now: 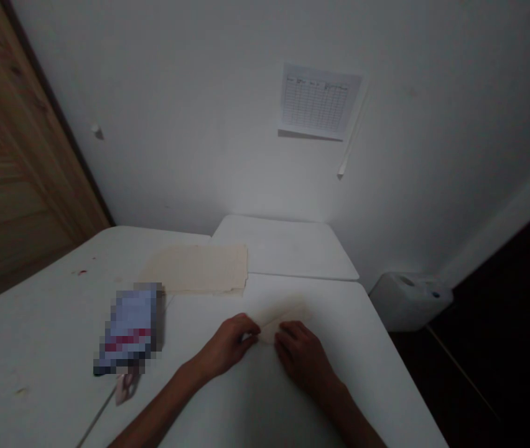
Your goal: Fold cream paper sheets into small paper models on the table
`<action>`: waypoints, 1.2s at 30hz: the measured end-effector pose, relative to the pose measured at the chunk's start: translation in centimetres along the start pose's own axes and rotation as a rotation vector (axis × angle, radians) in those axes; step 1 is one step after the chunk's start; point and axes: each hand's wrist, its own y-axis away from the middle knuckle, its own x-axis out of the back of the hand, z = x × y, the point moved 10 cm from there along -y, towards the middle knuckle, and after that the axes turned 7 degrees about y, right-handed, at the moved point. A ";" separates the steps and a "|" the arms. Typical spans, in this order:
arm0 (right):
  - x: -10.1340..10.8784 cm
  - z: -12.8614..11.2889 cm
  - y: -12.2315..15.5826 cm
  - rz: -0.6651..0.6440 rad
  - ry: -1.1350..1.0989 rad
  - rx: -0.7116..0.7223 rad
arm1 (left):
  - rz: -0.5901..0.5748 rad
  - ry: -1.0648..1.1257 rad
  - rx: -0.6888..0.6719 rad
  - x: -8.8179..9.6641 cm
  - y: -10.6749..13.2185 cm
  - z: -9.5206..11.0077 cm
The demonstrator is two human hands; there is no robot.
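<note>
Paper (269,333) lies on the table (209,410), its left edge pinched by the left hand (236,339). The right hand's (303,358) fingers bunch over it, grip too dim to tell. Folding seems underway; next calls for light, even pressure.

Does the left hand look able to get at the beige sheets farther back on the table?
Probably yes: nothing visible blocks the left hand from the beige sheets; the pixelated item lies off to the left, though that hand is at a small beige piece.
</note>
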 end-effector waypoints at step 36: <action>-1.6 -1.7 -0.3 -0.140 0.132 0.169 | -0.023 -0.368 -0.107 -0.7 1.4 2.3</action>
